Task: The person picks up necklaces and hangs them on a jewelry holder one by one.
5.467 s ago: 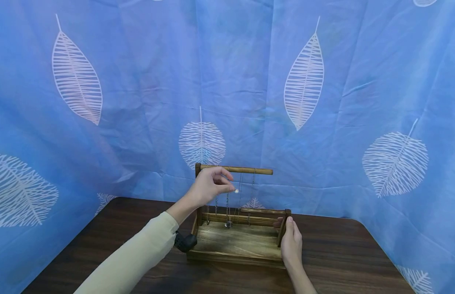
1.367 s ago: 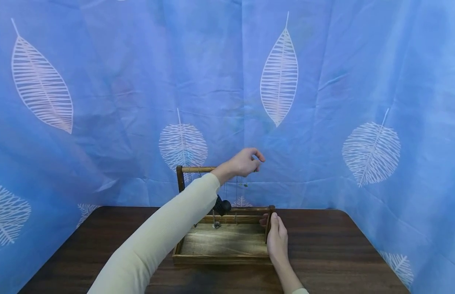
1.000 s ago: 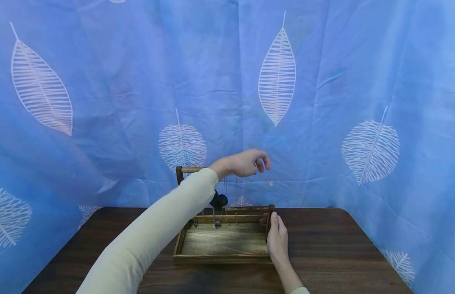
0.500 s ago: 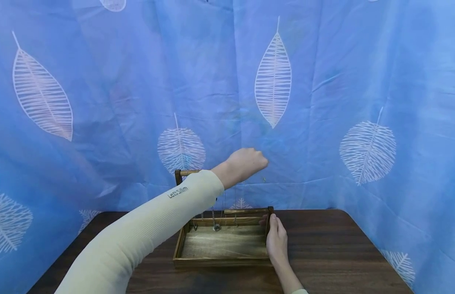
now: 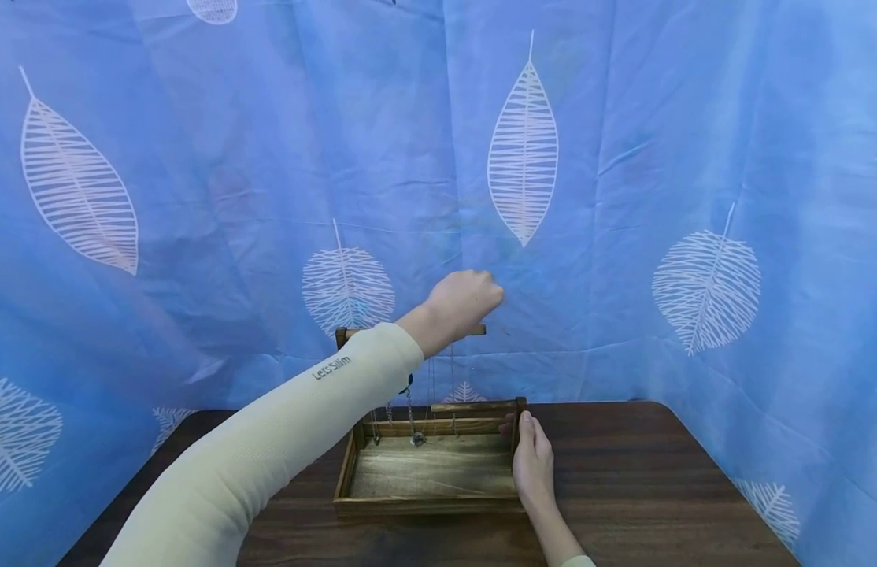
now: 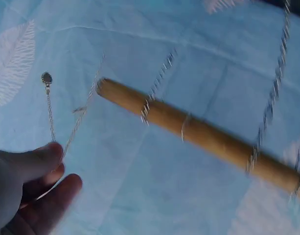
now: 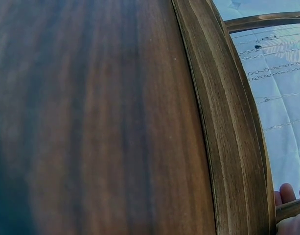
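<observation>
My left hand (image 5: 467,303) is at the free right end of the upper bar on a wooden jewelry stand (image 5: 427,504), its back towards the head camera. In the left wrist view, thumb and fingers pinch a thin chain necklace (image 6: 50,117) with a small dark oval pendant (image 6: 47,78). Its strands hang apart from the bar, close to the tip of the upper bar (image 6: 213,140). My right hand (image 5: 534,465) grips the stand's short right post (image 5: 519,425); only its fingertips (image 7: 288,193) show in the right wrist view.
Several other chains (image 6: 273,95) hang on the upper bar. One ends in a round pendant (image 5: 417,439) over the tray floor. A lower bar (image 5: 474,407) runs from the right post. The stand is on a dark wooden table (image 5: 644,480) before a blue leaf-print curtain (image 5: 424,157).
My left hand has moved right and up from in front of the bar to its free end, turning its back to the head camera, necklace still pinched. My right hand keeps its grip on the post.
</observation>
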Available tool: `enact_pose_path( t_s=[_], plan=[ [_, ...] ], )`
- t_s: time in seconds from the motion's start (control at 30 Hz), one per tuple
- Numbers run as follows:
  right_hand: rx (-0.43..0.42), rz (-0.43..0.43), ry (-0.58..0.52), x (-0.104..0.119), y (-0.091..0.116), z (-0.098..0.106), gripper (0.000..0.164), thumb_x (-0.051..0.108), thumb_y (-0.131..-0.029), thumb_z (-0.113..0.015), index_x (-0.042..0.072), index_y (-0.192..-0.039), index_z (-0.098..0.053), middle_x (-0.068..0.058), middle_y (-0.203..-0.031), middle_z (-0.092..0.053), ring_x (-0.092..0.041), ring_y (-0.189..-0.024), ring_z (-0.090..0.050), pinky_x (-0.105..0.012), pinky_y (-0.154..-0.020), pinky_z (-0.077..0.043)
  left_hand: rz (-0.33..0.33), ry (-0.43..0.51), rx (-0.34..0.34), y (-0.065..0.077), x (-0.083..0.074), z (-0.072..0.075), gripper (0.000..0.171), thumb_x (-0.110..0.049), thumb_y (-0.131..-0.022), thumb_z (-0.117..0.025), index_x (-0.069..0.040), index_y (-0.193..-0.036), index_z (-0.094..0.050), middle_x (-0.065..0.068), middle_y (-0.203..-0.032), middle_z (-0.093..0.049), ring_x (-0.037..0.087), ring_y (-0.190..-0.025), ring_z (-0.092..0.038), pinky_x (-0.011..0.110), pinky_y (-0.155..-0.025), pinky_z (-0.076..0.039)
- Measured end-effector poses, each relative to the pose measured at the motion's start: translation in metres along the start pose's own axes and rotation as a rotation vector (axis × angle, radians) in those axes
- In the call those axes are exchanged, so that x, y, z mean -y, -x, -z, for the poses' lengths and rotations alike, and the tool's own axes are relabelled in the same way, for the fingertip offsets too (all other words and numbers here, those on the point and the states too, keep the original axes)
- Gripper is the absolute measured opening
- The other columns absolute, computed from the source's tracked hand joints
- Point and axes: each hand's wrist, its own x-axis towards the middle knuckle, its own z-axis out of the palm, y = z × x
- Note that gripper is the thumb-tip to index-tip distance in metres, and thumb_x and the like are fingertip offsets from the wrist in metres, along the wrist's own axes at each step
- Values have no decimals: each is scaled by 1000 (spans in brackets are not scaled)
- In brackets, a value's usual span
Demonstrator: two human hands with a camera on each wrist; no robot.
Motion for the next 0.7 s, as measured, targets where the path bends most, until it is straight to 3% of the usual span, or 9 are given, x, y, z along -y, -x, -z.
enact_pose_path(
  t_s=[0.07, 0.17, 0.27, 0.37, 0.53, 0.7],
  plan=[
    [2, 0, -1, 0, 0, 1, 73, 63, -104, -23, 5, -127, -60, -15, -120, -64, -33, -130, -49, -52, -105, -37, 50, 97, -11, 1, 1, -2, 27, -34, -88, -80, -15, -107, -75, -1, -96, -70, 13, -83, -67, 27, -72, -57],
    [5, 6, -5, 1, 0, 1, 68, 60, -106, -24, 6, -128, -60, -15, -121, -63, -33, -129, -48, -52, -105, -36, 153, 352, -23, 2, 2, -8, 5, -21, -93, -75, -16, -93, -73, -3, -85, -68, 13, -72, -65, 29, -61, -54],
    [2, 14, -6, 1, 0, 0, 63, 56, -108, -25, 7, -128, -60, -14, -118, -65, -32, -124, -52, -49, -100, -38, 262, 663, -22, 2, 5, -15, 14, -10, -92, -67, -17, -81, -71, -4, -74, -66, 14, -64, -60, 30, -54, -48],
    [-4, 20, 5, 2, 1, -1, 62, 53, -109, -24, 7, -128, -61, -12, -115, -67, -31, -114, -56, -46, -93, -39, 340, 904, -3, 4, 8, -21, 16, -12, -91, -68, -16, -76, -73, -2, -73, -69, 15, -60, -58, 30, -53, -45],
    [-7, 13, 9, 4, 1, -2, 61, 52, -109, -25, 6, -125, -61, -13, -115, -67, -31, -109, -57, -45, -89, -40, 432, 1224, -11, 4, 10, -28, 21, -15, -94, -69, -3, -78, -73, 14, -88, -73, 22, -66, -59, 35, -66, -49],
    [-11, -2, 24, 3, 1, -1, 61, 52, -109, -25, 4, -125, -59, -18, -125, -62, -34, -121, -53, -50, -96, -40, 471, 1453, -26, -1, 10, -32, 18, -12, -96, -66, -1, -81, -71, 12, -92, -71, 31, -89, -67, 45, -85, -55]
  ],
)
